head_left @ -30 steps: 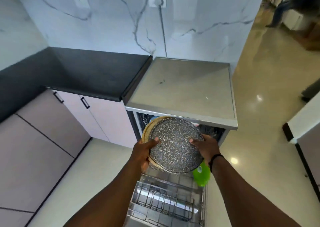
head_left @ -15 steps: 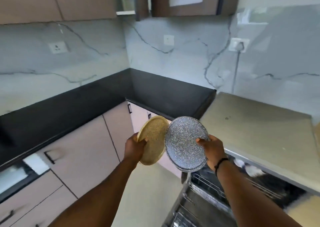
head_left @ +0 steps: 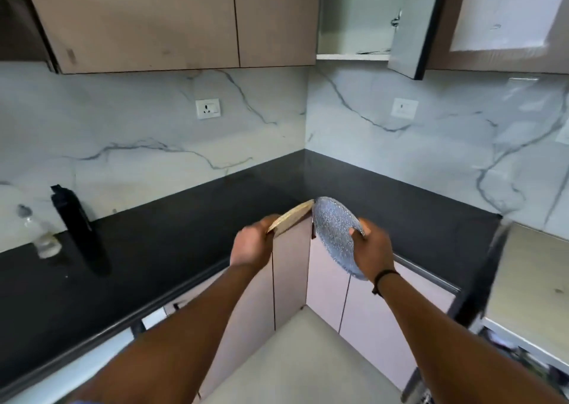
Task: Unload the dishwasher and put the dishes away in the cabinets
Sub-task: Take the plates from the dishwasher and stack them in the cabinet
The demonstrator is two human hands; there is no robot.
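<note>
My left hand [head_left: 253, 246] grips a tan speckled plate [head_left: 292, 216] by its near edge, and I see the plate almost edge-on. My right hand [head_left: 371, 251] grips a grey speckled plate [head_left: 334, 234] at its right rim, tilted steeply with its face to the left. The two plates touch at their top edges over the corner of the black countertop [head_left: 191, 228]. Above, an upper cabinet [head_left: 354, 18] stands with its door [head_left: 412, 24] open and a white inside. The dishwasher [head_left: 523, 351] is at the far right edge, mostly out of frame.
A black bottle [head_left: 77, 219] and a clear bottle [head_left: 40, 234] stand on the counter at left. Closed beige wall cabinets [head_left: 154, 18] hang above the marble backsplash. Beige base cabinets [head_left: 326, 289] fill the corner below. A steel-topped surface [head_left: 535, 280] lies at right.
The view has swung up and left from the dishwasher to the counter corner. The plates, stacked a second ago, are now one in each hand, raised and tilted nearer edge-on.
</note>
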